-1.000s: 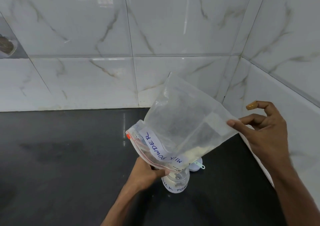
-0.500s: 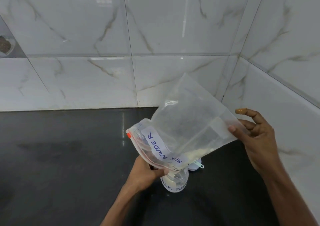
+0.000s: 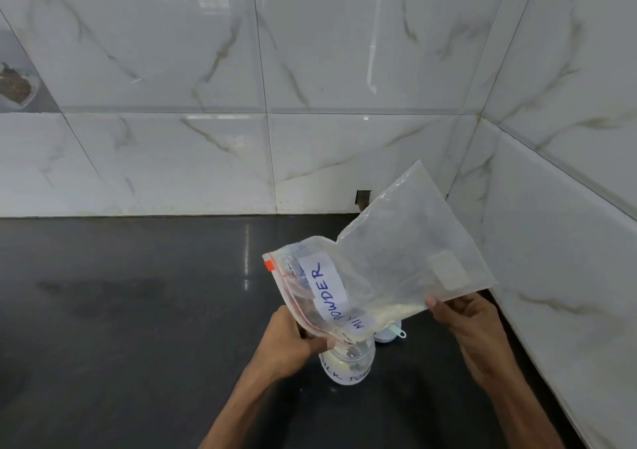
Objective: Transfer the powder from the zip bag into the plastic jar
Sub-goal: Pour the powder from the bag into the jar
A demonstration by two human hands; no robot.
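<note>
A clear zip bag (image 3: 396, 259) with a white label reading MILK POWDER is tilted mouth-down over a small clear plastic jar (image 3: 348, 362) on the black counter. My left hand (image 3: 293, 341) grips the bag's open zip end right at the jar's mouth. My right hand (image 3: 462, 314) pinches the bag's lower right corner. A little pale powder (image 3: 389, 312) lies along the bag's lower fold, and some sits inside the jar. The jar carries a handwritten label.
The jar's white lid (image 3: 389, 333) with a pale green tab lies just behind the jar. White marble-patterned tiled walls (image 3: 310, 138) close the back and right sides. The black counter (image 3: 120, 310) stretches out to the left.
My right hand has dropped lower and shifted its hold to the bag's bottom corner, so the bag lies flatter. My left hand stays at the jar's mouth.
</note>
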